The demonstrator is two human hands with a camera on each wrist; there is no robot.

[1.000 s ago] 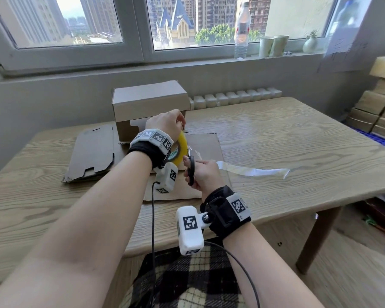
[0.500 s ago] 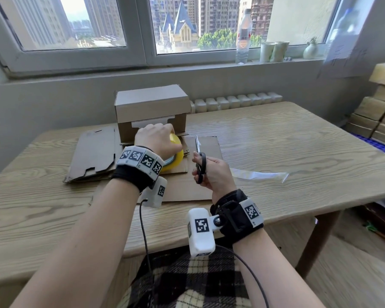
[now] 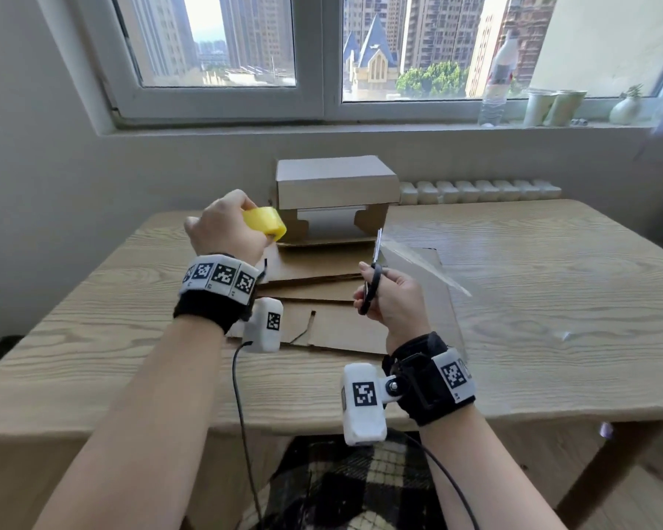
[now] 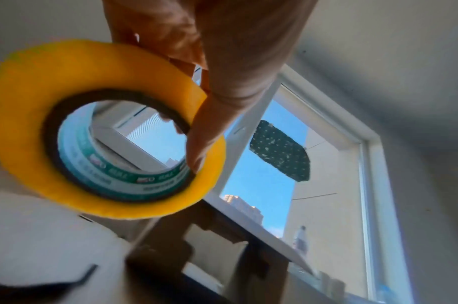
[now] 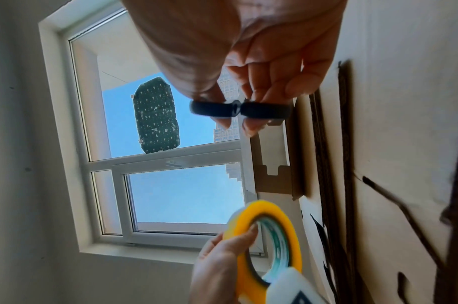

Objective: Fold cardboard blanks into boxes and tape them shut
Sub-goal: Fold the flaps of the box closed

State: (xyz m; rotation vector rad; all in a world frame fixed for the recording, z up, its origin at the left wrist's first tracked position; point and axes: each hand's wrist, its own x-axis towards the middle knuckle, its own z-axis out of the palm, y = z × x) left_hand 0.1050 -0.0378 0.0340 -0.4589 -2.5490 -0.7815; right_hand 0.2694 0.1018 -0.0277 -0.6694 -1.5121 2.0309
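Observation:
My left hand [image 3: 223,227] grips a yellow tape roll [image 3: 265,223] [image 4: 103,131] [image 5: 268,244], raised above the table's left side, thumb hooked into its core. My right hand [image 3: 393,300] holds black-handled scissors [image 3: 372,277] [image 5: 239,109] upright, blades closed and pointing up. A cut strip of clear tape [image 3: 422,269] hangs off the scissor blades and my right fingers, trailing right. A folded cardboard box [image 3: 335,185] stands at the table's far middle, its front flap open. Flat cardboard blanks [image 3: 322,292] lie under my hands.
The wooden table [image 3: 532,300] stretches to the right. A bottle [image 3: 496,82], cups [image 3: 552,107] and a small vase [image 3: 624,109] stand on the windowsill. A white radiator [image 3: 479,191] runs behind the table.
My left hand has lifted the tape roll off the blanks and carried it up and left. The right hand with the scissors rose, and the tape strip came up off the table with it.

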